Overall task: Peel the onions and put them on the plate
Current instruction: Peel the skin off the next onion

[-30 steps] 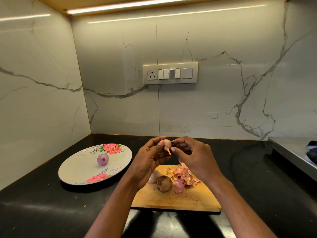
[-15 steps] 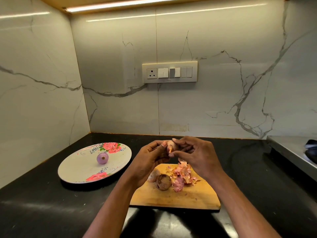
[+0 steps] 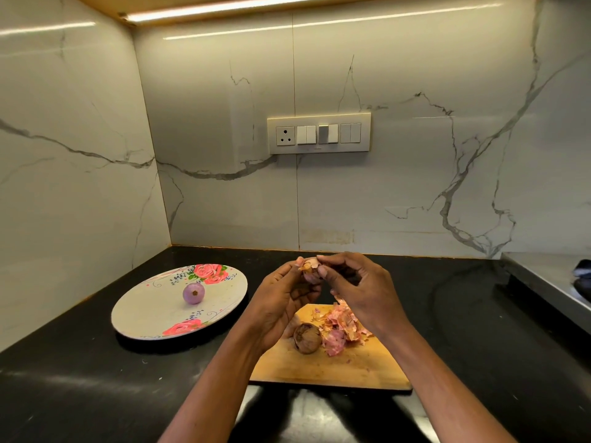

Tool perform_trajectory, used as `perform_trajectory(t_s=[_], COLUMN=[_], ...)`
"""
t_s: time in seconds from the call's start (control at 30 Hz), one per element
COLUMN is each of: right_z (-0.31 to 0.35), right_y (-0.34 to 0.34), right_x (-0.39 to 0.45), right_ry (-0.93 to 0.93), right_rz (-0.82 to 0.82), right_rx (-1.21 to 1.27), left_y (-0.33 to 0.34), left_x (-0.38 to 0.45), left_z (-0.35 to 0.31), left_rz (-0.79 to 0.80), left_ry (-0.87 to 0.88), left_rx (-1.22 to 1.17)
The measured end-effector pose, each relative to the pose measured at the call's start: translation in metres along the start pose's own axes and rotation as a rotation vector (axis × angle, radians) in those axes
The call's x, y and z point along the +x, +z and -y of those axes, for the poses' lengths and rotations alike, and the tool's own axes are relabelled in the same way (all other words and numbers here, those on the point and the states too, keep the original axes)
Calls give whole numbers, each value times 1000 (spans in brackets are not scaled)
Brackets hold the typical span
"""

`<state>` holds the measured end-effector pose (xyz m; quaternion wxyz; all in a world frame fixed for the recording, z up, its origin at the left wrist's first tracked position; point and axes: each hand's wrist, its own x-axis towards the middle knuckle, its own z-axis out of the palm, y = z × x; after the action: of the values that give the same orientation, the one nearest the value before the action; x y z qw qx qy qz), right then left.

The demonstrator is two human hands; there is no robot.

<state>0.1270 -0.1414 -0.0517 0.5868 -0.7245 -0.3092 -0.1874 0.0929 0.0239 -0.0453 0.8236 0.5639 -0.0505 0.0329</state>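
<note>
While both hands' fingers [image 3: 321, 270] grasp an onion [image 3: 309, 272], the plate [image 3: 150, 310] holds one peeled onion [image 3: 193, 293].

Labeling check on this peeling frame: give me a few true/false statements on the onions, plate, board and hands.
1. One peeled onion lies on the plate. True.
2. The left hand holds an onion. True.
3. The right hand rests flat on the board. False: it is raised, pinching skin at the held onion.
4. The peels are piled on the plate. False: they lie on the board.
5. A brown unpeeled onion sits on the board. True.
</note>
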Motion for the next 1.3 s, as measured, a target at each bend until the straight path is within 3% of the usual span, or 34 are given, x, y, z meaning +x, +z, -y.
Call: perform_trajectory(t_s=[0.13, 0.4, 0.73, 0.97, 1.13, 1.3], right_z=[-2, -2, -1, -2, -2, -1], right_y=[-2, -2, 2, -8, -4, -2], right_x=[1, 3, 3, 5, 4, 4], right_ry=[18, 45, 97, 58, 25, 11], right_rz=[44, -39, -67, 137, 17, -4], right_rx=[-18, 70, 12, 4, -5, -53], left_y=[-1, 1, 4, 1, 0, 0], left_x=[0, -3, -7, -5, -5, -4], left_z=[-3, -3, -5, -7, -6, -6], left_rz=[-1, 9, 18, -40, -21, -19], left_ry=[20, 39, -3, 14, -10, 10], left_rx=[21, 157, 87, 26, 47, 92])
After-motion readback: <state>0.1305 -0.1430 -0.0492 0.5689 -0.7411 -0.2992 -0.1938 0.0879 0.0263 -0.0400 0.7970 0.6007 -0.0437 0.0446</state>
